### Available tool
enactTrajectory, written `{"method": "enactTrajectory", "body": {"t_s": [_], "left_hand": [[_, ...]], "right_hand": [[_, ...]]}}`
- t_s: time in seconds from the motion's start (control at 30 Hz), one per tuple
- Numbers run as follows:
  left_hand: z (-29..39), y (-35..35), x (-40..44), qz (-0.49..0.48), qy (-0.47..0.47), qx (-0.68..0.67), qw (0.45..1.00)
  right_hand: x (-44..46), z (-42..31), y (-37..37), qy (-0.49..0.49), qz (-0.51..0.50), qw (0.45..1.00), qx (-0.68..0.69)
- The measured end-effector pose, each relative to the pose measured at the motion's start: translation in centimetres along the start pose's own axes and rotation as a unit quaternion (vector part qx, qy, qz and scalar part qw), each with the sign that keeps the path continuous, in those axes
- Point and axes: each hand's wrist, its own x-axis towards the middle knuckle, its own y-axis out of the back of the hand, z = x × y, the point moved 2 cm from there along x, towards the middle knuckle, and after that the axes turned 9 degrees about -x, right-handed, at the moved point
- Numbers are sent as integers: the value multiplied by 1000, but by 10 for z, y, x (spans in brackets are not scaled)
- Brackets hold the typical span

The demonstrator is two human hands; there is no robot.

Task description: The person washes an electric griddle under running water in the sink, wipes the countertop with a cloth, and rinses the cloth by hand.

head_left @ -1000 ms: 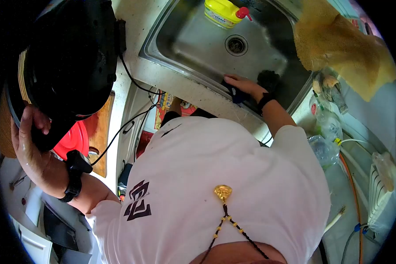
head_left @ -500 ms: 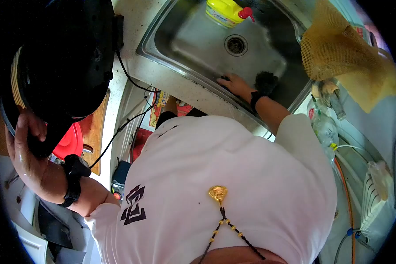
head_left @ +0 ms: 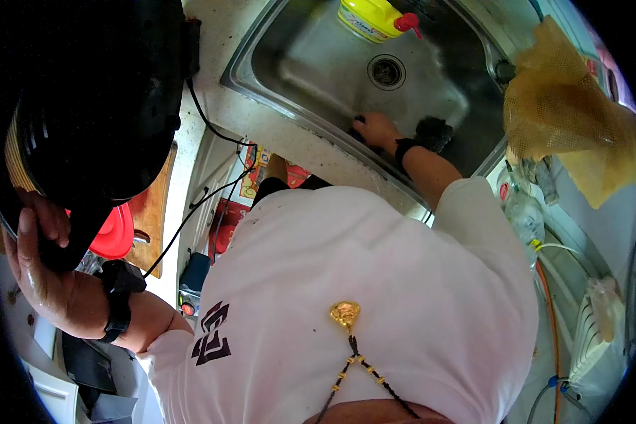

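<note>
R hand (head_left: 377, 132) in steel sink (head_left: 297, 60), near its front wall, fingers curled tight over dk cloth (head_left: 360, 119); 1 s ago fingers straighter, more cloth showing. Hand now slightly further L rel. to drain (head_left: 386, 72). Blk clump (head_left: 433, 134) just beside R wrist. Yel. bottle (head_left: 369, 20) unmoved beyond drain. L hand (head_left: 41, 279) still grips lg blk obj. (head_left: 106, 106) by its lower edge, grip approx. unchanged.

Brown mesh (head_left: 555, 106) is near a clear plastic bottle (head_left: 527, 218).
</note>
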Motion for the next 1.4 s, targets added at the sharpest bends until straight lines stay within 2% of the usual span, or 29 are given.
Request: {"method": "enactTrajectory", "body": {"t_s": [0.07, 0.2, 0.27, 0.4, 0.47, 0.5, 0.53, 0.57, 0.67, 0.73, 0.77, 0.87, 0.9, 0.97, 1.0, 1.07, 1.1, 1.17, 1.2, 1.27, 1.4], "left_hand": [[-2, 6, 3, 25, 22, 4, 999], [-3, 10, 5, 17, 25, 4, 1000], [2, -2, 4, 59, 5, 28, 998], [4, -11, 7, 23, -23, 12, 999], [2, -13, 7, 64, 9, 6, 998], [3, -12, 8, 61, 10, 5, 998], [2, -9, 8, 47, 8, 5, 999], [2, -6, 8, 34, 6, 6, 999], [-3, 5, 9, 5, 16, -29, 999], [-3, 8, 11, -8, 13, -19, 1000], [-3, 10, 10, -14, 13, -13, 1000], [-4, 7, 5, 20, 10, -17, 1000], [-4, 2, 3, 20, 9, -20, 1000], [-2, -2, 0, 60, 0, -2, 998], [-2, 3, 0, 60, -1, -3, 998], [-7, 14, 5, 27, 31, -24, 999], [-8, 19, 6, 27, 30, -24, 999], [-13, 24, 7, 1, 40, -42, 998], [-15, 24, 5, 0, 43, -43, 998], [-16, 22, 3, 15, -5, -45, 999], [-15, 15, 1, 0, -35, -33, 999]], "right_hand": [[2, 1, -2, -1, 3, 1000, 11], [13, 9, -13, -3, 21, 1000, -1], [13, 8, -12, -9, 19, 1000, -1], [5, 5, -2, -18, -2, 1000, 8], [-5, 6, 8, -7, -9, 1000, 11], [-31, -2, 29, -43, -20, 982, 184], [-48, -3, 40, -77, -29, 933, 350], [-49, 9, 38, -79, -27, 933, 350], [-45, 48, 9, -31, -24, 973, 226], [-40, 60, -10, -104, -57, 973, 197], [-32, 61, -10, -101, -56, 974, 196], [-33, 55, -9, -64, -29, 920, 387], [-44, 38, 5, -65, -27, 920, 386], [-75, -10, 41, -43, -19, 781, 623], [-76, -4, 37, -43, -17, 781, 622], [-74, 16, 20, -95, -124, 895, 419], [-74, 15, 18, -94, -122, 895, 418], [-81, 13, 10, -67, -75, 959, 265], [-89, 3, 14, -69, -77, 959, 265], [-95, -29, 38, -27, 6, 989, 144], [-54, -25, 13, -14, 50, 989, 140]]}}
